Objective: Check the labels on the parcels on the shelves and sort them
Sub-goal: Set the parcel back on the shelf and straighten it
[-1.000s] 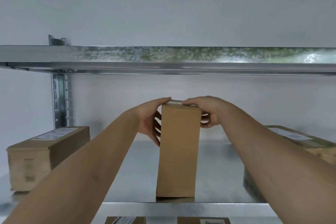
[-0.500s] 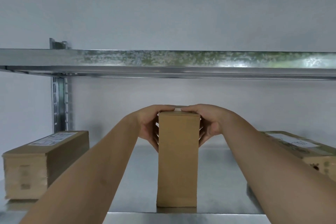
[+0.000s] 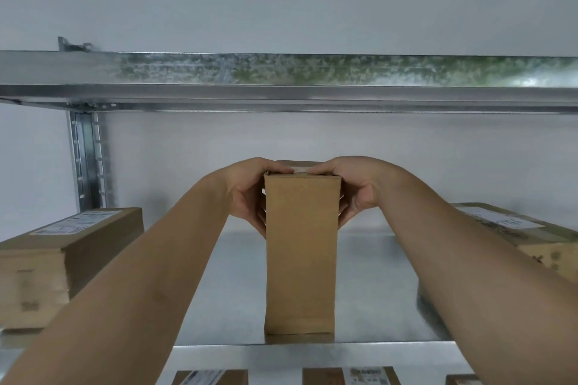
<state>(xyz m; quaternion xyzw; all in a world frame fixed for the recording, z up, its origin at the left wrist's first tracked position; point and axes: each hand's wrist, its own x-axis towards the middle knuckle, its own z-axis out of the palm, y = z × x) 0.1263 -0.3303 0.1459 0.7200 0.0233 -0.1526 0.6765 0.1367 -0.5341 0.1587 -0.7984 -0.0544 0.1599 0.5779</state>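
— Status? Upright parcel standing mid-shelf, left hand and right hand clasped round its top end
— Advise tilting top face forward, grip kept firm, label not visible

The label text on the left parcel and right parcel is too blurred to read, and the lower-shelf parcels are cut off by the frame's bottom edge.
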